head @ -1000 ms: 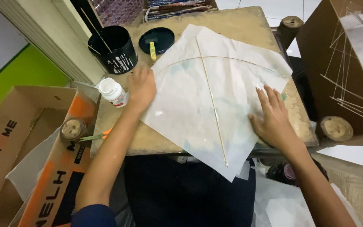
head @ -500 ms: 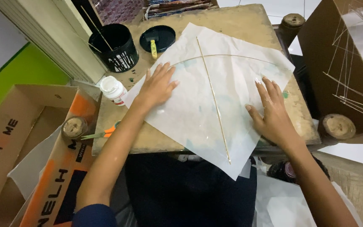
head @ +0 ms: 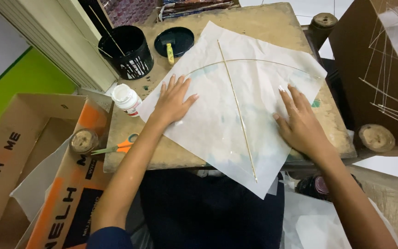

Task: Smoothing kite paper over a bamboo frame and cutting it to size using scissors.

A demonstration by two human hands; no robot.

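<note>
left hand (head: 173, 102) | right hand (head: 300, 124) | fingers spread flat on white paper (head: 226, 124)

Two bare forearms are seen, uncovered from wrist to elbow. A dark blue sleeve edge (head: 109, 237) is seen at the left upper arm. No rings, watch or bands are seen on the left hand (head: 173, 101) or right hand (head: 300, 124). Fingernails are kept short, pale at the tips. Dark trousers (head: 208, 212) are worn over the lap.
</note>
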